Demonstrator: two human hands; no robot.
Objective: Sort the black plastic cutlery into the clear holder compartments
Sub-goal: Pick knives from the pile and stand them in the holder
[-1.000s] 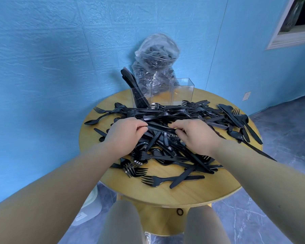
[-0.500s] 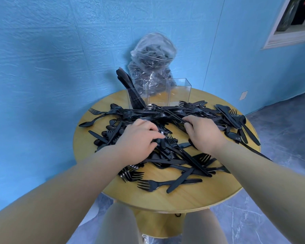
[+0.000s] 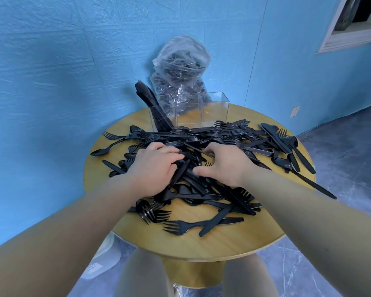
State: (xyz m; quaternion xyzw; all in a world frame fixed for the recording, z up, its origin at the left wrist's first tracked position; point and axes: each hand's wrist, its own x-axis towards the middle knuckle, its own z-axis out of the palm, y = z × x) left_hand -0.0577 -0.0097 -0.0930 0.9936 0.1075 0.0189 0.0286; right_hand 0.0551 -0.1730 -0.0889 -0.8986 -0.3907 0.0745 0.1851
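My left hand and right hand have pushed deeper into the cutlery pile on the tabletop, fingers curled around pieces, still gathering, nothing carried to the clear holder yet.

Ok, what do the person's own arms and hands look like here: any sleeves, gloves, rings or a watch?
Both arms show bare from the frame edge to the wrists, with no sleeve in sight. The left hand and right hand are bare too: no gloves, and no rings, watch or wristband that this view shows. No markings or cables appear on either arm. The fingertips are partly buried in the black plastic cutlery pile.
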